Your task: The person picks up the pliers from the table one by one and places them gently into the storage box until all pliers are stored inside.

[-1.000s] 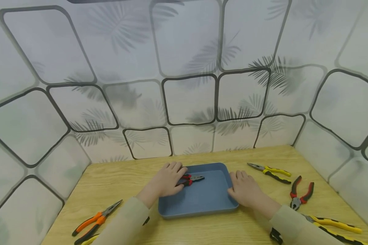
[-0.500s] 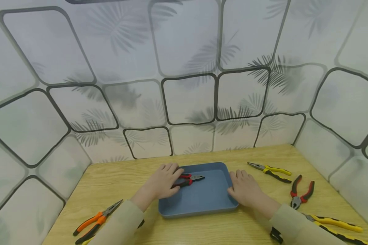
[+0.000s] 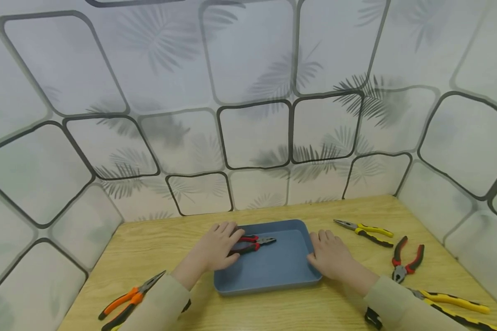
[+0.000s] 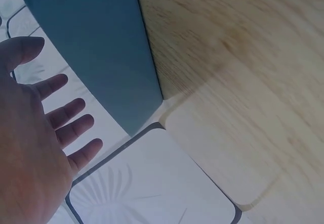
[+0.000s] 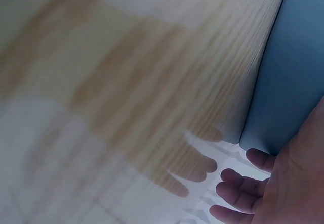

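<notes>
A blue rectangular tray (image 3: 279,266) lies on the wooden table. Inside it, near the back left, are red-and-black pliers (image 3: 254,242), jaws toward the right. My left hand (image 3: 218,246) is over the tray's left rim, beside the pliers' handles, and hides the handle ends. In the left wrist view its fingers (image 4: 76,113) are spread and hold nothing. My right hand (image 3: 330,255) is at the tray's right rim, thumb over the edge and the other fingers outside. In the right wrist view those fingers (image 5: 235,196) lie along the tray's outer wall; the thumb is hidden.
On the right lie yellow-and-black long-nose pliers (image 3: 366,232), red-and-black pliers (image 3: 401,266) and another yellow-and-black pair (image 3: 451,303). Orange-and-black long-nose pliers (image 3: 132,296) lie at the left, partly behind the sleeve. A patterned wall (image 3: 257,188) closes off the table's back.
My left hand has drawn back left from the pliers in the tray, uncovering more of their handles. The pliers, the tray and my right hand have stayed in place.
</notes>
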